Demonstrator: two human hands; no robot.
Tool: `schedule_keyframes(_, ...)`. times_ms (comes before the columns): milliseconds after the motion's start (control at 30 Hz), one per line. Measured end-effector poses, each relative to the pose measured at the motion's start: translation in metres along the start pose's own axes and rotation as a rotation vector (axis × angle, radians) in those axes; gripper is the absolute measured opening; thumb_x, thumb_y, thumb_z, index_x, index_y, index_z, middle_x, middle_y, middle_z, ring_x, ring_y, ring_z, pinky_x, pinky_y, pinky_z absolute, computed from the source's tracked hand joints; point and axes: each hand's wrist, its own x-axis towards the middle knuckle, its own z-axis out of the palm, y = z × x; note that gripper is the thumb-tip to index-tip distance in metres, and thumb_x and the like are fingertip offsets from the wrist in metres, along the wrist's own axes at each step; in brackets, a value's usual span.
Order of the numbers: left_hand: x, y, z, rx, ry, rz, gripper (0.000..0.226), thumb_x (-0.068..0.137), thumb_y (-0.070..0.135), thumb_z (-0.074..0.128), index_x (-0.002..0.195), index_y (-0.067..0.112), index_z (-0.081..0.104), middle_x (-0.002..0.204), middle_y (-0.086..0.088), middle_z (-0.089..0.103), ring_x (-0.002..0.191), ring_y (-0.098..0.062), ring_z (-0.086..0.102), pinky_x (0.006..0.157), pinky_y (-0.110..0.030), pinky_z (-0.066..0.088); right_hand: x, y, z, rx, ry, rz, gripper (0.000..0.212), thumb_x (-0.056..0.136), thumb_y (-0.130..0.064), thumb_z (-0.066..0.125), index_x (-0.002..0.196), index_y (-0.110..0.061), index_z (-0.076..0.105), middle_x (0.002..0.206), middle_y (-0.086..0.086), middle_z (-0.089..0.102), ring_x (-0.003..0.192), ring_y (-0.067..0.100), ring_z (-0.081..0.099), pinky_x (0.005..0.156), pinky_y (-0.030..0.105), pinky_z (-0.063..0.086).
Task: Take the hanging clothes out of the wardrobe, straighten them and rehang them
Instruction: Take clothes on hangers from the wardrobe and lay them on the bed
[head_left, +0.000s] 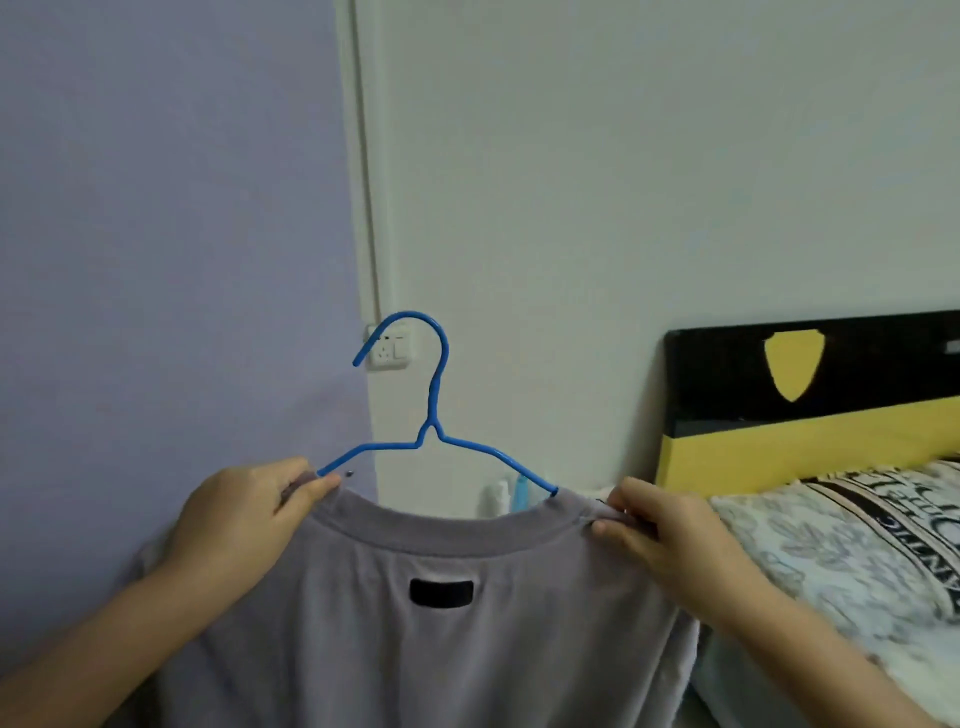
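Garment: a grey T-shirt (415, 623) is held up in front of the wall, a black patch (441, 592) showing below its collar, the body hanging down out of view.
Hanger: a blue wire hanger (434, 415) sits inside the neck opening, hook upright and curling to the left; both its arms run down under the shoulders.
Left grip: the left hand (244, 514) pinches the shirt's left shoulder just beside the collar, thumb on top, where the hanger arm enters the fabric.
Right grip: the right hand (654, 530) pinches the right shoulder seam between thumb and fingertips, close to the other hanger arm.
Key relation: the hanger's long axis runs left to right between the 2 hands, nearly level; the hook stands midway above them, equally near either hand.
Step, as I judge it: settling the shoulders evenly on the hanger; rehanging calls for 1 hand to move up to the hook.
Surroundings: a wall socket (389, 348) behind the hook; a bed (831, 545) with a black-and-yellow headboard (810, 405) to the right.
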Motion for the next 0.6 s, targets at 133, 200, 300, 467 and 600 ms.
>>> schedule_keyframes(133, 0.005, 0.046, 0.040, -0.135, -0.078, 0.082, 0.049, 0.082, 0.030, 0.067, 0.045, 0.029, 0.035, 0.036, 0.001, 0.033, 0.042, -0.018, 0.040, 0.045, -0.027, 0.027, -0.046, 0.034, -0.033, -0.048, 0.085, 0.095, 0.026, 0.073, -0.054, 0.050, 0.060, -0.034, 0.041, 0.056, -0.007, 0.049, 0.067, 0.003, 0.049, 0.057, 0.019, 0.034)
schedule_keyframes(200, 0.006, 0.074, 0.060, -0.183, -0.122, 0.153, 0.047, 0.082, 0.028, 0.067, 0.046, 0.030, 0.037, 0.037, 0.001, 0.035, 0.042, -0.013, 0.040, 0.046, -0.026, 0.028, -0.071, 0.052, -0.051, -0.097, 0.126, 0.162, 0.027, 0.082, -0.039, 0.062, 0.063, -0.029, 0.045, 0.057, -0.003, 0.051, 0.072, 0.010, 0.050, 0.055, 0.021, 0.034)
schedule_keyframes(300, 0.006, 0.121, 0.088, -0.268, -0.185, 0.221, 0.048, 0.081, 0.026, 0.068, 0.044, 0.028, 0.038, 0.037, 0.001, 0.038, 0.042, -0.013, 0.041, 0.047, -0.027, 0.028, -0.108, 0.076, -0.081, -0.131, 0.194, 0.247, 0.026, 0.084, -0.031, 0.064, 0.065, -0.027, 0.047, 0.059, 0.002, 0.051, 0.070, 0.013, 0.050, 0.054, 0.022, 0.033)
schedule_keyframes(467, 0.001, 0.218, 0.132, -0.340, -0.263, 0.345, 0.038, 0.084, 0.031, 0.064, 0.051, 0.018, 0.049, 0.045, -0.003, 0.049, 0.052, -0.023, 0.052, 0.051, -0.030, 0.035, -0.172, 0.118, -0.138, -0.154, 0.306, 0.426, 0.022, 0.082, -0.019, 0.069, 0.066, -0.019, 0.053, 0.053, -0.002, 0.045, 0.060, 0.014, 0.044, 0.057, 0.031, 0.036)
schedule_keyframes(600, -0.014, 0.307, 0.165, -0.411, -0.322, 0.460, 0.038, 0.084, 0.029, 0.064, 0.050, 0.027, 0.047, 0.045, 0.002, 0.048, 0.052, -0.019, 0.049, 0.051, -0.027, 0.034, -0.231, 0.156, -0.184, -0.187, 0.405, 0.536, 0.021, 0.082, -0.019, 0.069, 0.066, -0.019, 0.054, 0.062, -0.009, 0.051, 0.062, 0.012, 0.045, 0.056, 0.028, 0.033)
